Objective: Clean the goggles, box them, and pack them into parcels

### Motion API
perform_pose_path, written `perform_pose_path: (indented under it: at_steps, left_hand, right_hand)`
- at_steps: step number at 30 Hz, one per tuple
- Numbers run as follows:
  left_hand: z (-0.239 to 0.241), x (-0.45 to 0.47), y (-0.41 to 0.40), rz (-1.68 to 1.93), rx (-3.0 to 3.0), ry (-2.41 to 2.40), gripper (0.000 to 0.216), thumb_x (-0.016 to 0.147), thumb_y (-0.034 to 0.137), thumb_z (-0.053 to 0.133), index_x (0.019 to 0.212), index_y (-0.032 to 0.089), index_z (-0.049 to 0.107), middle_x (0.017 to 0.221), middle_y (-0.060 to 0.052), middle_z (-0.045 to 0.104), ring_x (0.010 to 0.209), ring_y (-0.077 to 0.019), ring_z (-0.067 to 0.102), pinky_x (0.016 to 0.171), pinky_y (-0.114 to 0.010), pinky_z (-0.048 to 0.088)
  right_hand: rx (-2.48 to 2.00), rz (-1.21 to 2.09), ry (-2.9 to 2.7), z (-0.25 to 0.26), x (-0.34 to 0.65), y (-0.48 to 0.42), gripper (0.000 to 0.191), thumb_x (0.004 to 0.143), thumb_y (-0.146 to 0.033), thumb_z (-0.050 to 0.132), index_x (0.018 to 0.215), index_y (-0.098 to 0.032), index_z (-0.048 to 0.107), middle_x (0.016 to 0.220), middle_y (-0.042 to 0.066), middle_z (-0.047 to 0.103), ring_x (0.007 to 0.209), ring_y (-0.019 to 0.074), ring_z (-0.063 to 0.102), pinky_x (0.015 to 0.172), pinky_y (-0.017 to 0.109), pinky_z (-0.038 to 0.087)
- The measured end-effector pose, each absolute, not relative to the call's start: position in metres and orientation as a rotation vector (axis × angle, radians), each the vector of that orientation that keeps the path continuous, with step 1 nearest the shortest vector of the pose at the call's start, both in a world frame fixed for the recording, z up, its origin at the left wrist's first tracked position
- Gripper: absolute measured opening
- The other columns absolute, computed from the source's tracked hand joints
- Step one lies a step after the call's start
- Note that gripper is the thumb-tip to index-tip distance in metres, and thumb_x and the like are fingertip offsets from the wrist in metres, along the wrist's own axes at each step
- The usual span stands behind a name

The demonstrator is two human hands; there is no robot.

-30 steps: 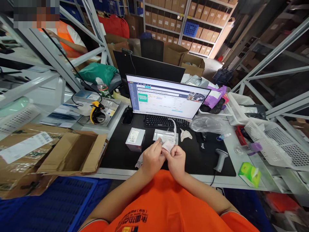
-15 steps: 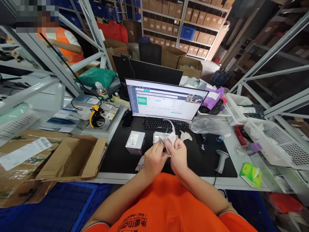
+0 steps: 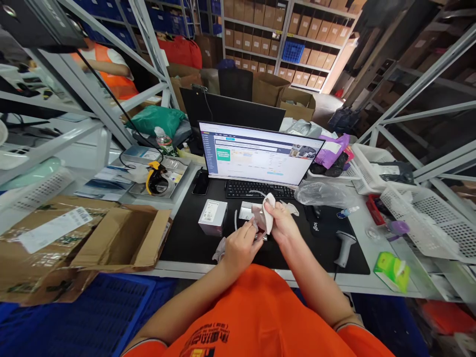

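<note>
Over the black desk mat, both hands work close together. My right hand [image 3: 283, 222] pinches a soft white cloth-like piece [image 3: 268, 210] that stands up from its fingers. My left hand [image 3: 241, 247] is closed beside it, and what its fingers grip is mostly hidden; a pale crumpled edge shows at the fingertips. Behind the hands lies a small white box [image 3: 245, 210], partly covered. A silver-white carton [image 3: 213, 218] with a label stands to the left. Crumpled greyish wrapping [image 3: 219, 249] lies by my left wrist, and another pale scrap [image 3: 292, 208] is beyond my right hand.
A monitor [image 3: 260, 158] and keyboard [image 3: 260, 190] stand ahead. An opened cardboard box [image 3: 119, 238] is left, near a tape dispenser [image 3: 156, 179]. A barcode scanner [image 3: 344, 248], clear plastic wrap [image 3: 323, 194] and white baskets [image 3: 420, 218] are right. Another person [image 3: 115, 74] works at far left.
My hands have moved slightly apart, with the white cloth-like piece now upright in my right hand. My left hand has lowered a little. The view has shifted slightly, and the screen content has changed.
</note>
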State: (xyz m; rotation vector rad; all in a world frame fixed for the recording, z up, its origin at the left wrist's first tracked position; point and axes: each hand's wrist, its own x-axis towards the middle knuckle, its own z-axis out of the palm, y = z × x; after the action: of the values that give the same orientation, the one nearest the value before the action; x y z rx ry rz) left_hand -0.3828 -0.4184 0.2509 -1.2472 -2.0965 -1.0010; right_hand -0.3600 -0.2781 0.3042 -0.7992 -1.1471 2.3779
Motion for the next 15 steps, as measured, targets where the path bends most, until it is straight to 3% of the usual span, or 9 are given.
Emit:
perform_pose_path:
  at_steps: [3,7,11,15]
  left_hand:
    - [0.25,-0.384,-0.421,-1.049,-1.143,-2.204,0.002,0.092,0.017,0.058,0.091,0.017,0.058,0.089,-0.009,0.072,0.079,-0.0221,0.071,0.068,-0.031,0.057]
    - [0.255,-0.387,-0.424,-1.152,-1.059,-2.254,0.015,0.093,0.018,0.052,0.079,0.02,0.052,0.076,-0.005,0.063,0.069,-0.0199,0.065,0.061,-0.029,0.052]
    - [0.26,-0.381,-0.425,-1.147,-1.146,-2.238,0.007,0.093,0.022,0.057,0.087,0.019,0.056,0.08,-0.005,0.066,0.073,-0.0204,0.067,0.064,-0.029,0.053]
    - [0.257,-0.372,-0.425,-1.069,-1.277,-2.195,0.006,0.093,0.019,0.058,0.099,0.018,0.059,0.094,-0.008,0.071,0.084,-0.0212,0.07,0.074,-0.031,0.056]
  right_hand:
    - [-0.731,2.179,-1.335,0.287,-0.344,-0.307,0.064,0.055,-0.04,0.092,0.057,-0.022,0.03,0.052,-0.008,0.044,0.051,0.0077,0.04,0.049,0.022,0.035]
    - [-0.65,1.966,-1.608,0.278,-0.327,-0.33,0.058,0.056,-0.031,0.092,0.052,-0.02,0.035,0.051,-0.009,0.038,0.053,0.0065,0.034,0.052,0.021,0.031]
    - [-0.713,2.196,-1.389,0.293,-0.335,-0.31,0.064,0.051,-0.034,0.094,0.054,-0.022,0.031,0.05,-0.009,0.044,0.048,0.0067,0.039,0.047,0.021,0.032]
    - [-0.836,2.463,-1.108,0.309,-0.353,-0.277,0.064,0.038,-0.029,0.098,0.06,-0.022,0.038,0.061,-0.006,0.06,0.056,0.0114,0.056,0.055,0.025,0.048]
